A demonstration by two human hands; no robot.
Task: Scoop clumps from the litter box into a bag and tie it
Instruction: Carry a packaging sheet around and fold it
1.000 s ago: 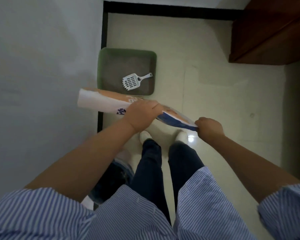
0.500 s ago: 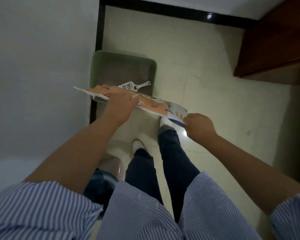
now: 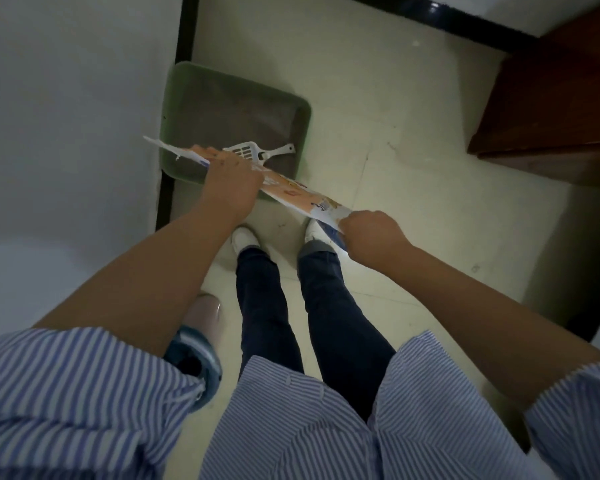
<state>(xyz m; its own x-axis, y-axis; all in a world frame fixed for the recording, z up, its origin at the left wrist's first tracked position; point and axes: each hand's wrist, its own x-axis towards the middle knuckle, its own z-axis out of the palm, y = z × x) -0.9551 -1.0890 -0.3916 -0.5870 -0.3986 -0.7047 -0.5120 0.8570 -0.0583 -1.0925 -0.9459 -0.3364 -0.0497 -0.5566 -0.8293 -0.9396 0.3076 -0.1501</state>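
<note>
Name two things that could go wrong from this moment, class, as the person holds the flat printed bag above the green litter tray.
1. Both the left hand and the right hand grip the flat orange-and-white printed bag, so neither is free to take the white slotted plastic scoop lying in the green plastic litter tray.
2. The bag looks closed and flat; unless it is opened first, scooped clumps could spill onto the pale tiled floor.

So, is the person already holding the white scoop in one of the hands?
No, the white scoop lies in the green litter box, while both hands grip the printed bag.
</note>
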